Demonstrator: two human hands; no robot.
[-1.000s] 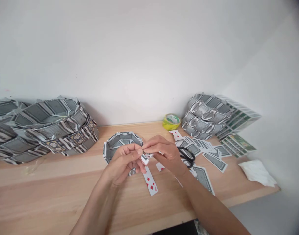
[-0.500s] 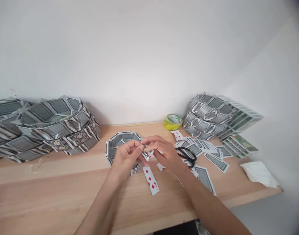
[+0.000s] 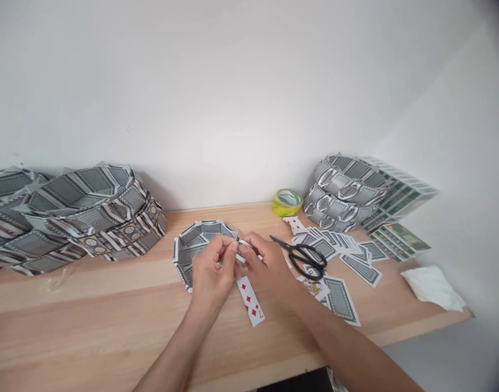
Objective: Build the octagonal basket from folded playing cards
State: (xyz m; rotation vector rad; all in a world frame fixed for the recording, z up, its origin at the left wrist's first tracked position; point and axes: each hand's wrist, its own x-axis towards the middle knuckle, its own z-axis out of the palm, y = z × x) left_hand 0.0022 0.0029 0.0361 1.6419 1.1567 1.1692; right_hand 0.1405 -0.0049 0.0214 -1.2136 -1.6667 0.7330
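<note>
A shallow basket [image 3: 188,256] of folded grey playing cards stands on the wooden table, its right side hidden by my hands. My left hand [image 3: 214,267] is closed in a pinch at the basket's right rim. Just beside it, my right hand [image 3: 268,264] pinches a small white piece of folded card [image 3: 241,255]; the fingertips of both hands nearly touch. Below them shows a narrow cut strip of a seven of diamonds [image 3: 250,302], face up. What lies between the left fingertips is mostly hidden.
Black scissors [image 3: 308,261] rest on scattered playing cards [image 3: 341,299] to the right. Behind them are yellow tape [image 3: 287,202] and a stacked card basket [image 3: 343,204]. Larger card baskets [image 3: 110,218] stand at left. Uncut card sheets [image 3: 396,201] and a white packet [image 3: 432,288] lie right.
My right hand has drawn lower and its fingers have curled in closer to the left hand. The scissors now show more fully. The seven of diamonds strip stays almost in place.
</note>
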